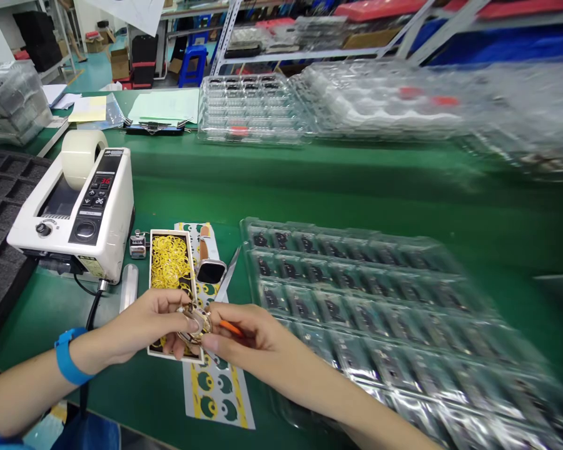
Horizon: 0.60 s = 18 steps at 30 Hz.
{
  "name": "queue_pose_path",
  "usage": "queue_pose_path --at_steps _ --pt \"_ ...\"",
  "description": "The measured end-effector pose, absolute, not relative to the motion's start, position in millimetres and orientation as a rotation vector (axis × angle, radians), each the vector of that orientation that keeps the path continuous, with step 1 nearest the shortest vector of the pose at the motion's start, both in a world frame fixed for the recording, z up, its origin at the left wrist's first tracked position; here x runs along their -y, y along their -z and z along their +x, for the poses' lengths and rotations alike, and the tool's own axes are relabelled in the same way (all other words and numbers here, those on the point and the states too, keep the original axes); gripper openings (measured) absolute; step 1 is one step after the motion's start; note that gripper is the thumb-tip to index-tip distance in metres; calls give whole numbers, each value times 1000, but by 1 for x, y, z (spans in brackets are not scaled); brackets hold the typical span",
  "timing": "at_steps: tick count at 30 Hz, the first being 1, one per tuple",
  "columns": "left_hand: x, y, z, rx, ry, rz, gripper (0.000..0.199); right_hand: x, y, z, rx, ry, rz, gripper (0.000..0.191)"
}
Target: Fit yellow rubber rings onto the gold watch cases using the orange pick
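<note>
My left hand (164, 322), with a blue wrist strap (72, 356), is closed on a small round metallic part (194, 322) that looks like a watch case. My right hand (244, 334) meets it from the right, fingertips at the part's edge. A slim orange tool (231, 327) shows between the right fingers; its kind is hidden. Below the hands sits an open box (152, 294) of yellow rings (171, 259). A sheet of yellow-and-white die-cut stickers (218, 394) lies under it. Beside the box are a square-faced watch (211, 271) and a pointed silver strip (229, 275).
A white tape dispenser (117, 206) stands at left, with a tally counter (137, 244) beside it. Clear plastic trays (356, 294) of dark parts spread across the right. More trays (253, 109) and a clipboard (164, 109) line the back. Black foam (4, 250) lies far left.
</note>
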<state>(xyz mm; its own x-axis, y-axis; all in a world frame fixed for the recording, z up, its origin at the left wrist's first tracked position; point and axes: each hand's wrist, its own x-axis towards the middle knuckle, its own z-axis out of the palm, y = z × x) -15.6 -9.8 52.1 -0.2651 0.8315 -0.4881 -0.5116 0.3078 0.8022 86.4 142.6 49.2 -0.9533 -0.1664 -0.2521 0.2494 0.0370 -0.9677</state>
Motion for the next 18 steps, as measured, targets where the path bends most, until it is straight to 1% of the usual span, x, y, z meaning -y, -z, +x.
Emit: queue_pose_path --at_steps 3,9,13,15,18 --pt "10 -51 -16 -1287 -1337 327 17 -143 -48 86 -1995 1991 104 35" --pt "10 -49 -17 -1279 -1362 318 23 -143 -48 83 -1936 2025 84 38" --pt "12 -47 -18 -1250 -1425 300 26 -146 -48 83 -2156 1987 52 43" --pt "13 -47 -18 -1229 -1419 279 25 -150 -49 85 -2337 1982 65 38" --pt "15 -50 -18 -1174 -1368 283 23 -155 -53 88 -2612 1965 -75 12"
